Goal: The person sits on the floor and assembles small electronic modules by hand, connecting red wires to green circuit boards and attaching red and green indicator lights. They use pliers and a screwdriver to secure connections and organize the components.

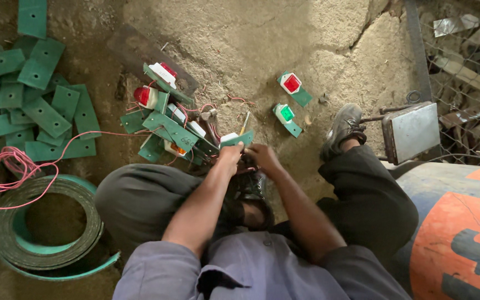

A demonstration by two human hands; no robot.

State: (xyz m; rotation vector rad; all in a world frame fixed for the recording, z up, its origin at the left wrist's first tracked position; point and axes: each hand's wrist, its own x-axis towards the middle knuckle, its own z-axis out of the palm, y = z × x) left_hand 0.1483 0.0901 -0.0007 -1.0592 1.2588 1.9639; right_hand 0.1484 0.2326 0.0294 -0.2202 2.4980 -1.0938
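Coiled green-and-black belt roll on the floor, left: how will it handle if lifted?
The coiled green-and-black belt roll probably feels heavy: many thick wraps. Its loose tail curls outward, so it may unwind or sag. Lying flat, it is unlikely to roll.

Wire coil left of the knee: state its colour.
Pink wire coil, seen in the head view.

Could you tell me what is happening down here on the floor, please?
A person sits on the ground with both hands together: the left hand grips a green strip and the right hand works beside it. A heap of wired lamp assemblies lies just ahead, with cut green strips further left.
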